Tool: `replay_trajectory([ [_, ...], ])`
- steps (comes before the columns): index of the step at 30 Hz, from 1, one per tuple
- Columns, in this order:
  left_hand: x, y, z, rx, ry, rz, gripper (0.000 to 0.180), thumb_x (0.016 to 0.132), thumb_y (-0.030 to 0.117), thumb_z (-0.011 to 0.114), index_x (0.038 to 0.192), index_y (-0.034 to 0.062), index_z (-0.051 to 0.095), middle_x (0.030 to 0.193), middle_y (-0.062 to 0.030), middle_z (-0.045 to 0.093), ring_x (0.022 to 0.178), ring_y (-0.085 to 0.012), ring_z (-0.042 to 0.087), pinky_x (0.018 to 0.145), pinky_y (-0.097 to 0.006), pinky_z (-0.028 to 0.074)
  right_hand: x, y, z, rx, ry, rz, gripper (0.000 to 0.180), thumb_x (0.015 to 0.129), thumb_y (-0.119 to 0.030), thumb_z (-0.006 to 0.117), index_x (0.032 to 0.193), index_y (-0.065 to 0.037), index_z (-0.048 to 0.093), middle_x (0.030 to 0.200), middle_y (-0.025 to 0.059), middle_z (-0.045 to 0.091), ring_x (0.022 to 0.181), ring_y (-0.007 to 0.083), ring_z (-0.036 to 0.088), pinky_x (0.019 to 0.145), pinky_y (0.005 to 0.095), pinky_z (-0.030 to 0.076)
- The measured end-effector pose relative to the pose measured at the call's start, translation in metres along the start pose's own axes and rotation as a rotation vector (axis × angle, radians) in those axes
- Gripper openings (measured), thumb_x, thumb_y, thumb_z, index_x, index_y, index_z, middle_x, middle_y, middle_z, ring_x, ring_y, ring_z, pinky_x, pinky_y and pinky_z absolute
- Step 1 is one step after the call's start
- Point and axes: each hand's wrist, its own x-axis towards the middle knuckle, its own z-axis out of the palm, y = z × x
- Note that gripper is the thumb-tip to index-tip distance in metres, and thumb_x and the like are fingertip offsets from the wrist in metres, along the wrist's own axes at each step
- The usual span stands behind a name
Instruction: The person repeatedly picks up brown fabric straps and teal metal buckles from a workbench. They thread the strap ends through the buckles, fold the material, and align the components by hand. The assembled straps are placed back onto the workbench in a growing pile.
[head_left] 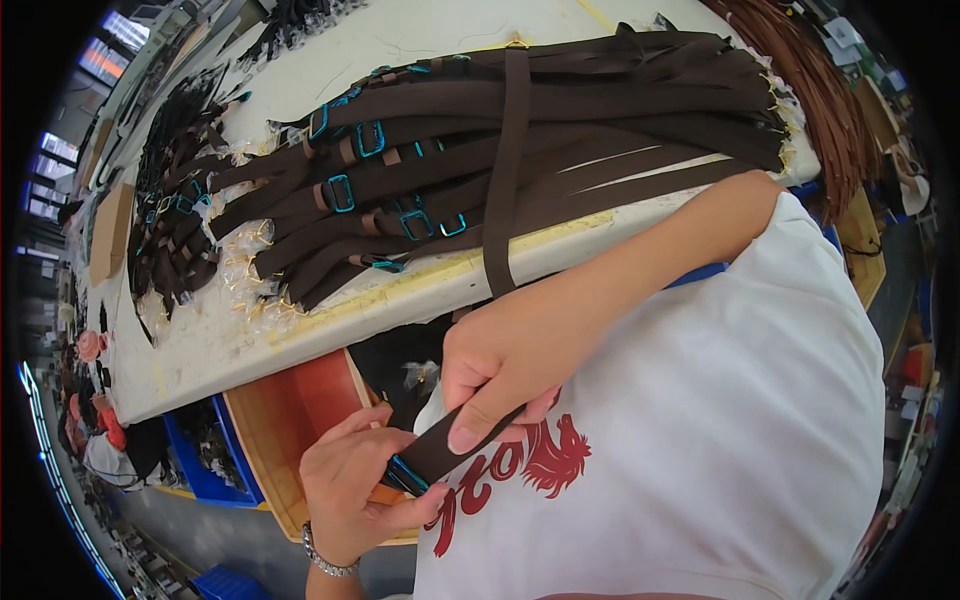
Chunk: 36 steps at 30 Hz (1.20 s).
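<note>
In front of my shirt, a dark brown strap [436, 452] runs between my hands. My right hand [520, 350] grips it, thumb on top and fingers curled beneath. At its lower end sits a buckle [405, 476] with a blue edge, pinched between the thumb and fingers of my left hand [350, 478]. One strap length [508, 150] lies crosswise over a pile of similar brown straps [640, 105] and drops past the table edge behind my right hand. Several blue-edged buckles [340, 193] show on the pile. My fingers partly cover the held buckle.
The white table [190, 370] has a yellow-taped edge. Black straps and plastic-wrapped hardware [250, 265] lie at the left, brown cords [810, 80] at the far right. Below the table stand a wooden box [265, 425] and a blue bin [205, 455].
</note>
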Motion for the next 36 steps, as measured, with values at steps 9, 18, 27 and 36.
replay_trajectory([
  [9,-0.037,-0.018,-0.005,-0.493,-0.004,-0.498,0.023,0.086,0.01,0.087,0.099,-0.005,0.075,0.079,-0.0091,0.073,0.065,-0.0157,0.068,0.063,-0.029,0.051,-0.03,-0.011,-0.028,-0.423,0.085,0.078,0.045,0.107,-0.039,0.069,0.079,-0.004,0.071,0.063,-0.0001,0.064,0.058,0.0123,0.055,0.058,0.0336,0.044],
  [18,0.004,-0.008,-0.009,-0.088,0.053,-0.057,0.03,0.077,0.019,0.092,0.09,-0.0016,0.075,0.073,-0.0071,0.074,0.061,-0.0206,0.069,0.058,-0.033,0.051,0.027,0.008,0.021,-0.395,0.321,-0.249,0.031,0.103,-0.028,0.071,0.096,0.001,0.07,0.077,0.0096,0.072,0.075,0.0283,0.068,0.072,0.0409,0.052],
  [27,-0.01,-0.053,0.023,-0.821,0.187,-0.295,0.036,0.096,0.031,0.085,0.097,-0.0026,0.072,0.066,0.0021,0.06,0.049,-0.006,0.05,0.049,-0.021,0.04,0.001,0.009,0.007,-0.083,0.118,-0.213,0.032,0.105,-0.026,0.07,0.093,0.004,0.07,0.082,0.0081,0.08,0.07,0.0143,0.076,0.064,0.031,0.059],
  [36,0.019,-0.167,-0.181,0.106,0.793,-0.339,0.051,0.111,0.031,0.067,0.072,0.0095,0.042,0.066,0.0089,0.036,0.058,-0.0018,0.027,0.052,-0.026,0.019,-0.224,-0.026,-0.105,-0.689,1.252,0.116,0.031,0.102,-0.034,0.075,0.101,-0.003,0.073,0.071,0.0054,0.067,0.058,0.0142,0.062,0.055,0.0326,0.048],
])
